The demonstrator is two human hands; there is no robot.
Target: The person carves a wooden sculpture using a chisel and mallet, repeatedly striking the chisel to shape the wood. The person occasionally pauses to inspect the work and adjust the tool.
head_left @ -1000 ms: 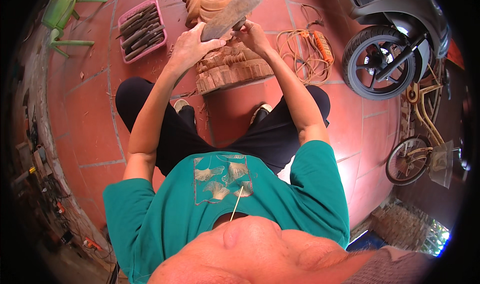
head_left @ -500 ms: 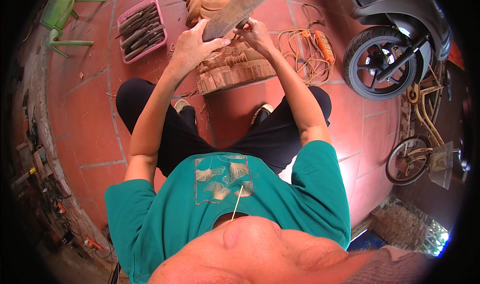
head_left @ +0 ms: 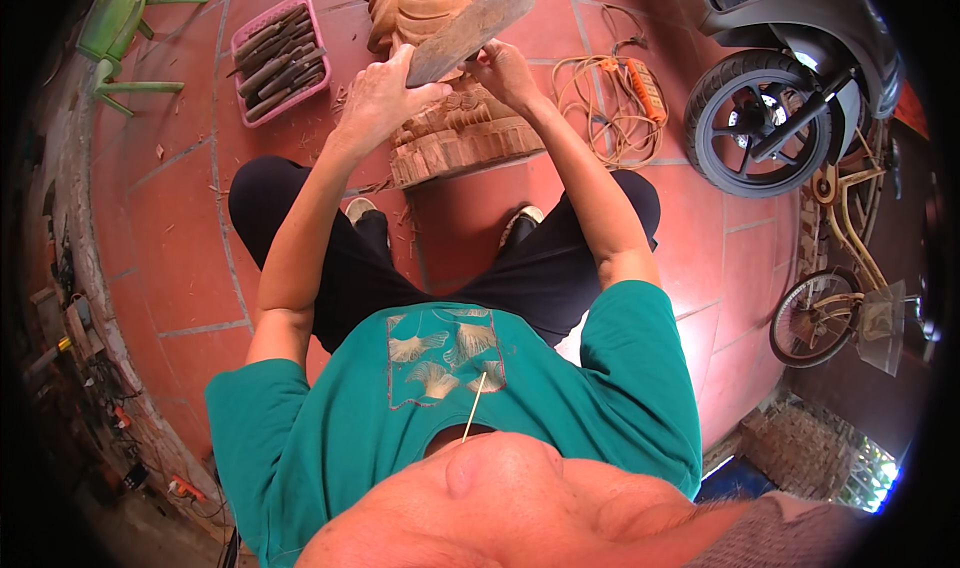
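A long, flat grey-brown slab (head_left: 470,33) with a rounded far end is held up slantwise; I cannot tell whether it is wood or stone. My left hand (head_left: 385,96) is closed at its near end, the thumb along the lower edge and fingers on the other side. Below the slab's middle, my right hand (head_left: 506,73) is closed on a dark thing, mostly hidden behind the slab. Under both hands lies a carved wooden figure (head_left: 425,3), with folds cut into its body and a rough, blocky base (head_left: 465,153) towards me.
A pink basket (head_left: 322,40) full of dark-handled tools (head_left: 280,63) sits to the left. Beyond it stands a green chair (head_left: 112,28). An orange power strip (head_left: 646,90) with coiled cord (head_left: 575,98) lies right, near a motor scooter's wheel (head_left: 755,123). Wood chips dot the tiled floor (head_left: 180,238).
The slab has tipped slightly, its far end shifting a little towards me and left. Both hands keep their holds and have barely moved.
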